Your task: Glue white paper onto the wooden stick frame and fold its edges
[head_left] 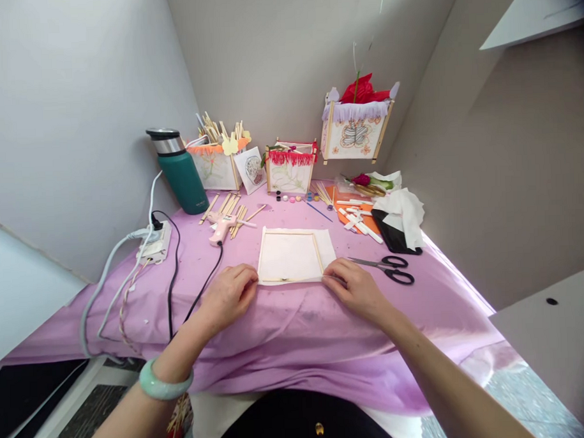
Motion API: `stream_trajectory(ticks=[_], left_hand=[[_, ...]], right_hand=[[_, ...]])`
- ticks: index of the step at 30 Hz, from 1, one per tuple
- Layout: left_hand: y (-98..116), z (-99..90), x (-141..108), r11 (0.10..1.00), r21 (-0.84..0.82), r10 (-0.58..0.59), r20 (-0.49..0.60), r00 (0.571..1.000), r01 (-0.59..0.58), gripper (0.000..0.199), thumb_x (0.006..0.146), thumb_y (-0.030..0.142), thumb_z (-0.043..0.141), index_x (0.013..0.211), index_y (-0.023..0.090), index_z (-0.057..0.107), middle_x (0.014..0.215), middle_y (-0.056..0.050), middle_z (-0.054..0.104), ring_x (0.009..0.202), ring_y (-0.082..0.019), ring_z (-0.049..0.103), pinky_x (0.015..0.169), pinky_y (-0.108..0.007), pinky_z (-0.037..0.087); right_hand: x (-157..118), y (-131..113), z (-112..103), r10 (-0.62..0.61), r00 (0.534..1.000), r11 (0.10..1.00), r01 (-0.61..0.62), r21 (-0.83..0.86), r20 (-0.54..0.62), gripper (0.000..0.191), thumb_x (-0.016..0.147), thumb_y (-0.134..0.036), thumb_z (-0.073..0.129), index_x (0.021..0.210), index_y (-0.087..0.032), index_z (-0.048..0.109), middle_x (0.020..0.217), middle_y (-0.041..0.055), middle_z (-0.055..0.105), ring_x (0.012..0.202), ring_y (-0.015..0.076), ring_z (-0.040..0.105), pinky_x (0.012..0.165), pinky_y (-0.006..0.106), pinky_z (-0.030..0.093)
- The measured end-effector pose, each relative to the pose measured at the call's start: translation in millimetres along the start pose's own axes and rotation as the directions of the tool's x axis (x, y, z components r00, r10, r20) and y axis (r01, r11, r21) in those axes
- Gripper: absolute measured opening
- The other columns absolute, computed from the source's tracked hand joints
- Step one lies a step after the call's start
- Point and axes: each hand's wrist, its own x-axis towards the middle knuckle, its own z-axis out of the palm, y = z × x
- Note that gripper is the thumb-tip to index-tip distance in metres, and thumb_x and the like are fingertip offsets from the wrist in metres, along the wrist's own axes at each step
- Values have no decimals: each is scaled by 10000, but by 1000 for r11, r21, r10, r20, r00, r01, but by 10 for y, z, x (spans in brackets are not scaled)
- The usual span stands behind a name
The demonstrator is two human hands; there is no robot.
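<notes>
A square frame of thin wooden sticks (317,252) lies on a white sheet (291,254) near the table's front. The sheet sticks out past the frame on the right side. My left hand (232,291) is closed at the near left corner, fingertips pinched on the frame and sheet edge. At the near right corner, my right hand (354,284) pinches in the same way, fingers curled. Black-handled scissors (387,267) lie just right of my right hand. A pink glue gun (221,226) rests beyond my left hand, its black cord running toward the front edge.
Loose wooden sticks (241,217) lie behind the glue gun. A green bottle (182,178) and a power strip (153,243) stand left. Decorated boxes (290,171) and small paint pots (292,198) are at the back. White glue sticks (362,223) and crumpled tissue (401,212) lie right.
</notes>
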Motion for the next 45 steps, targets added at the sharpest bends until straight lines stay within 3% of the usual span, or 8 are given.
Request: stream_trajectory(ticks=[4,11,19,23,28,35,41,45], left_hand=[[55,37,25,986,54,-155,-25,988,156,88,811,132,477,843,173,548,762,-28,618,695,-169,566,671,-301,421],[106,61,136,938,29,-347,34,937,346,101,829,178,458,818,180,559,751,-27,618,673,-171,563,648,-298,382],[68,-132,79,952,-176,-217,188,958,251,173,772,137,497,930,175,554,783,-9,581,685,-145,542,642,-271,395],[40,-84,71,954,-168,-223,156,962,248,99,796,221,558,885,180,575,807,-15,585,688,-142,534,662,-278,401],[53,-12,113,960,-136,-231,109,967,244,158,877,219,451,819,176,592,878,-48,623,828,-166,575,761,-292,404],[184,-28,236,909,85,-416,129,900,408,146,809,221,467,744,183,592,794,-39,638,661,-152,559,617,-275,359],[233,-10,306,829,150,-558,148,816,539,140,770,295,502,735,201,600,748,-35,666,686,-177,586,614,-274,353],[227,7,340,802,172,-595,141,791,572,122,762,306,507,715,209,565,712,-30,661,663,-184,589,576,-274,334]], right_hand=[[21,-37,9,54,998,998,-53,-36,25,113,884,-254,536,830,-191,613,855,37,608,797,170,549,724,285,402],[67,-74,16,120,991,989,-113,-95,66,162,893,-260,514,819,-197,644,862,32,605,801,162,557,715,267,389],[87,-99,30,163,984,978,-151,-143,74,165,884,-251,514,804,-195,647,852,22,611,787,150,557,693,255,368],[83,-91,27,163,983,978,-149,-148,85,166,887,-258,512,817,-197,649,854,23,611,791,150,557,699,253,367],[120,-88,3,169,977,980,-151,-132,132,189,903,-263,486,826,-195,645,876,24,613,807,142,562,712,247,366],[162,-171,36,263,961,953,-244,-181,85,129,844,-217,503,768,-185,603,840,21,624,764,139,550,657,247,331],[166,-203,79,304,952,929,-286,-235,45,90,818,-221,511,759,-185,570,819,25,637,752,149,542,647,262,302],[182,-204,83,326,943,921,-302,-245,62,85,827,-218,508,770,-191,565,831,26,645,759,157,549,634,272,291]])
